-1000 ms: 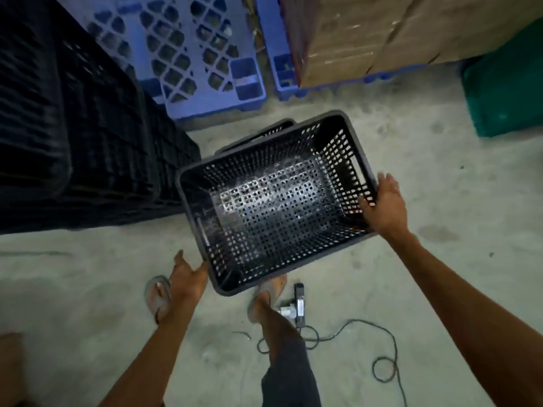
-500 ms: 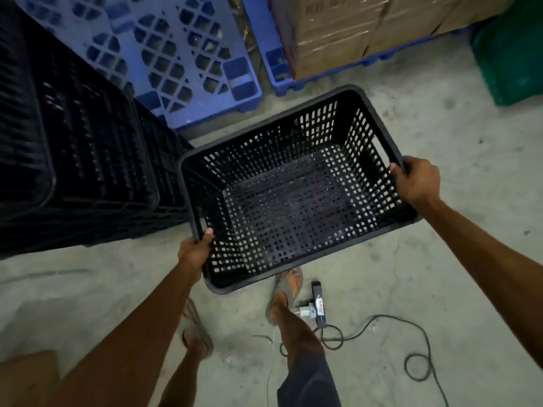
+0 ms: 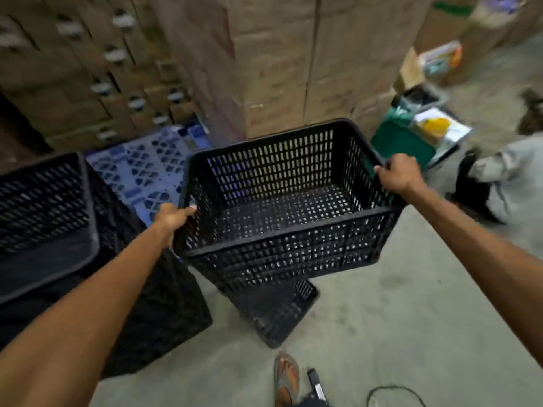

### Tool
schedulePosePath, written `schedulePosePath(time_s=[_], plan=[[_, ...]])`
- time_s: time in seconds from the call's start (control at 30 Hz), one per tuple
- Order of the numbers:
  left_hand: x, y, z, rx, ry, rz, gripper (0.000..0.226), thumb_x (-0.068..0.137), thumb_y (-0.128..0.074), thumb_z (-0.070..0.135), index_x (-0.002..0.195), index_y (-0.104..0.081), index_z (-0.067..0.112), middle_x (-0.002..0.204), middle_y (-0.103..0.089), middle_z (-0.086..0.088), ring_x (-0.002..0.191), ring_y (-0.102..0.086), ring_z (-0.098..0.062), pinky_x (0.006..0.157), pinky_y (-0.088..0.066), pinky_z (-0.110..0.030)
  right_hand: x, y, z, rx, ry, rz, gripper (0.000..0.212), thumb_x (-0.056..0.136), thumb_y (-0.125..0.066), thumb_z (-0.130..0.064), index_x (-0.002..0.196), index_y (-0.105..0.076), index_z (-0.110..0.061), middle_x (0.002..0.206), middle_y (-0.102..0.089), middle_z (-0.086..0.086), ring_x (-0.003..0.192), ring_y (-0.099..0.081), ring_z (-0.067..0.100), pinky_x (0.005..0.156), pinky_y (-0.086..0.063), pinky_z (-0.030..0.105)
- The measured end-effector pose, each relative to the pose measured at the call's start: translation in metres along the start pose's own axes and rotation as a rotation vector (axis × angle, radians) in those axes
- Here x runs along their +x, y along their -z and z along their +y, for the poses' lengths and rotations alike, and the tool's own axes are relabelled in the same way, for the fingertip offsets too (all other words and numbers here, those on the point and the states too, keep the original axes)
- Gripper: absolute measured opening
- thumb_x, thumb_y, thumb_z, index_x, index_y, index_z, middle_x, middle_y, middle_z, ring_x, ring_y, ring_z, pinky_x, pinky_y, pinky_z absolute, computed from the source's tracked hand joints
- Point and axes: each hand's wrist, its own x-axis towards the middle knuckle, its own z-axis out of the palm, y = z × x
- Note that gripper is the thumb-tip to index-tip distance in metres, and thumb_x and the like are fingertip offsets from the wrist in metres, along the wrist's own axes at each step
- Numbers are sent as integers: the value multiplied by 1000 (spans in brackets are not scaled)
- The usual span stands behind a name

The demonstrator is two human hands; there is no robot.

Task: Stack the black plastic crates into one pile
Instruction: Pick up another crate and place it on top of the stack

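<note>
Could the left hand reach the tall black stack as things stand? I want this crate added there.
Probably not yet: the left hand grips the held crate's left rim. The crate stack stands close to its left with nothing between.

Both hands hold a black crate (image 3: 282, 207) up off the floor, open side up and level. The left hand (image 3: 173, 218) grips the left short rim, fingers curled over the edge; the right hand (image 3: 396, 174) grips the right short rim. Below the crate another black crate (image 3: 276, 312) sits on the concrete floor (image 3: 411, 333). To the left stands a pile of crates (image 3: 53, 218) (the top one open). Behind it lies a blue pallet (image 3: 147, 165), and cardboard boxes (image 3: 279, 60) rise behind. A sandalled foot (image 3: 286, 377) and a cable (image 3: 393, 392) show at the bottom edge.
</note>
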Motion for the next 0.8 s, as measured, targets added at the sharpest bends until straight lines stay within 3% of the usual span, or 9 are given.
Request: schedulePosePath(time_s=[0.1,0.13,0.2,0.27,0.37,0.47,0.6,0.73,0.8], plan=[[-37,68,66,-58,-188,61,28,92,-64,26,79,-61,2,88,-58,-16,65,-62,-22,58,-48,-28,-25,79,-47,128,53,173,44,92,-56,-31,87,-64,12,90,-65,34,87,-64,45,70,-48,40],[-44,87,85,-60,-243,89,30,91,-65,29,81,-63,1,92,-60,-17,69,-64,-23,61,-51,-28,-30,98,-60,169,74,237,45,92,-56,-31,85,-64,13,86,-64,35,84,-64,44,70,-49,41],[-68,143,119,-79,-340,152,45,89,-66,37,102,-67,-6,108,-66,-21,97,-66,-32,88,-54,-38,-50,136,-94,236,129,369,45,91,-56,-31,80,-63,12,81,-63,35,81,-63,44,68,-48,42],[-89,193,142,-73,-438,232,54,88,-65,42,114,-66,-6,118,-67,-24,111,-64,-37,99,-50,-48,-67,164,-125,305,169,469,43,89,-57,-33,71,-59,6,70,-58,31,75,-62,42,62,-41,38],[-127,264,160,-35,-567,386,58,87,-62,50,107,-67,-4,106,-69,-20,100,-66,-33,85,-53,-46,-93,197,-173,434,245,548,39,86,-58,-35,61,-52,-5,50,-43,9,60,-50,25,57,-31,33],[-160,338,157,-4,-662,572,51,86,-60,55,92,-66,5,90,-66,-10,84,-65,-26,67,-51,-39,-120,216,-231,583,342,554,38,84,-58,-35,64,-59,-3,58,-49,7,61,-48,19,60,-39,34],[-198,434,121,154,-651,792,56,87,-58,54,91,-68,0,86,-67,-14,83,-65,-31,64,-46,-37,-158,213,-310,636,427,507,29,85,-61,-32,71,-67,-7,65,-58,11,65,-55,19,61,-38,30],[-231,506,52,313,-546,929,53,90,-57,47,87,-65,-5,88,-65,-23,88,-65,-39,65,-44,-38,-204,180,-385,598,507,352,34,87,-61,-27,60,-57,-7,68,-56,12,71,-56,23,64,-38,34],[-239,525,20,377,-480,958,53,91,-57,46,88,-64,-6,89,-65,-24,89,-64,-40,68,-43,-39,-221,163,-412,540,519,317,30,87,-62,-29,74,-65,-1,74,-59,16,78,-61,29,66,-39,35]])
